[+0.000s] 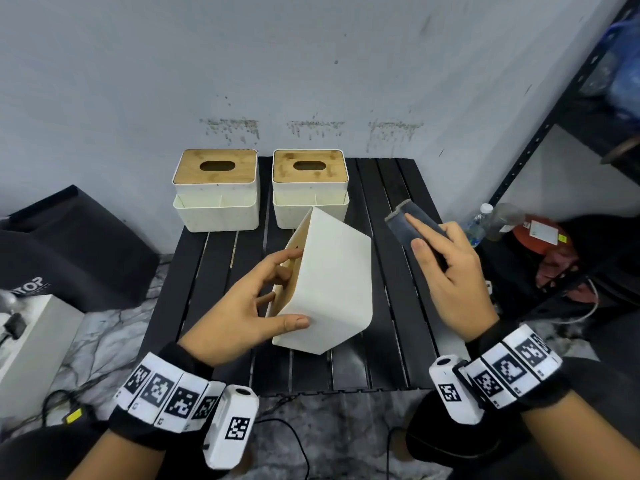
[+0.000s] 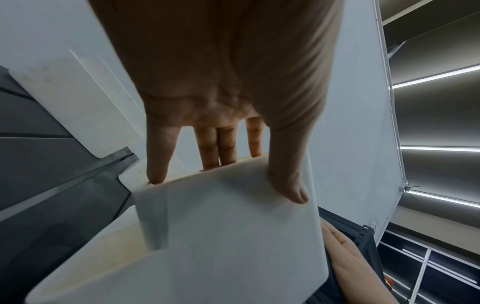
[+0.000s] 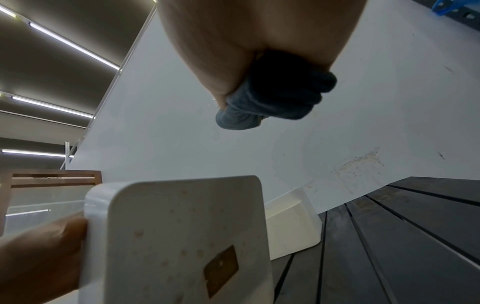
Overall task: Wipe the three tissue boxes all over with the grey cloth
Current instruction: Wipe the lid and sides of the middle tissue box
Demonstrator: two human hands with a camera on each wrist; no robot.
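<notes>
My left hand (image 1: 277, 299) grips a white tissue box (image 1: 332, 285) tipped on its side above the black slatted table (image 1: 398, 323), thumb on its near face, fingers on the wooden lid side. The left wrist view shows the thumb (image 2: 291, 185) and fingers over the held box (image 2: 233, 236). My right hand (image 1: 446, 268) holds the folded grey cloth (image 1: 412, 226) to the right of the box, apart from it. The cloth (image 3: 272, 98) shows bunched under the palm, with the box bottom (image 3: 182, 242) below. Two more boxes with bamboo lids stand upright at the back, one left (image 1: 216, 192) and one right (image 1: 310, 187).
A black metal shelf (image 1: 540, 140) stands at the right with bottles (image 1: 481, 220) and a red item (image 1: 540, 237) beside it. A black bag (image 1: 72, 247) and a white case (image 1: 31, 344) lie at the left. Cables run over the marbled floor.
</notes>
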